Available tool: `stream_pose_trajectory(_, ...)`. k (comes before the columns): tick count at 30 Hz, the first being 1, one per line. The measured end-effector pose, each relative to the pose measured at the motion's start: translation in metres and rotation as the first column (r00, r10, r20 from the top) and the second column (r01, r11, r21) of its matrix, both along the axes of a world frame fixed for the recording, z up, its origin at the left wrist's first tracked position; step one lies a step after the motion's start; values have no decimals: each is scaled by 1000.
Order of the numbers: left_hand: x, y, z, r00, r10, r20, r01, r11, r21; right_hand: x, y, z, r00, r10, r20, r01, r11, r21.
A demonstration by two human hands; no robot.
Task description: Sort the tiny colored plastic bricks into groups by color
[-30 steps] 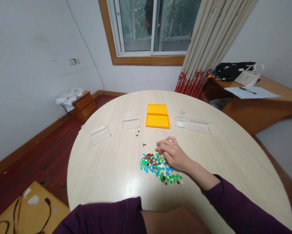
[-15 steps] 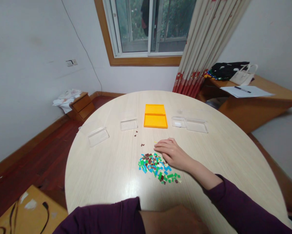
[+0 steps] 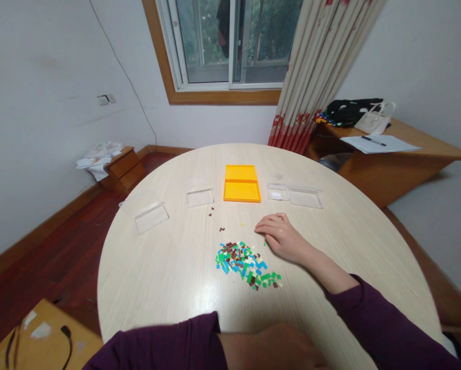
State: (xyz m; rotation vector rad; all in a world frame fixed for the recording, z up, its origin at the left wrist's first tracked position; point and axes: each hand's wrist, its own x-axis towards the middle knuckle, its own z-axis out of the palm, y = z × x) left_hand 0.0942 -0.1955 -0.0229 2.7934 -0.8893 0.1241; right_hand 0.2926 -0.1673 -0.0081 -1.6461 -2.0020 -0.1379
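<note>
My right hand (image 3: 284,239) rests over the table just right of a pile of small building bricks (image 3: 240,262) in green, blue, brown and cream. Its fingers are stretched out side by side, with no brick visible in them; the underside is hidden. A single green brick (image 3: 265,244) lies just below the fingers, and a small yellow piece (image 3: 242,224) is to their left. Brown bricks (image 3: 222,229) lie apart, above the pile. Along the near table edge, my left hand (image 3: 284,341) is in shadow, its fingers blurred and partly cut off by the frame.
An open yellow case (image 3: 242,191) stands beyond the bricks on the round table (image 3: 157,277). Clear plastic boxes stand at the far left (image 3: 151,218), left of the case (image 3: 199,197) and to its right (image 3: 305,197). A wooden desk (image 3: 419,164) is at right.
My right hand has moved right, away from the yellow piece and the pile, uncovering the yellow piece and a green brick. My left hand stays at the near edge. The view has shifted slightly.
</note>
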Motion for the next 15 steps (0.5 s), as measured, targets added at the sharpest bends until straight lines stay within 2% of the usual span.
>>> stream_pose_trajectory(4,-1,1,1,1000,-4,15,4,1000,-24,-2,0,2,997,-81,-8,82,996,25)
stream_pose_trajectory(7,0,1,4,1000,-11,-6,11,1000,-23,-15,-1,8,999,7,-36,-6,1000,24)
stream_pose_trajectory(10,0,2,8,1000,-6,-20,6,1000,-20,-31,-3,13,992,120,-49,-122,992,-32)
stream_pose_trajectory(15,-2,2,9,1000,19,-11,-19,1000,-17,-37,-3,11,992,125,-30,-128,987,-101)
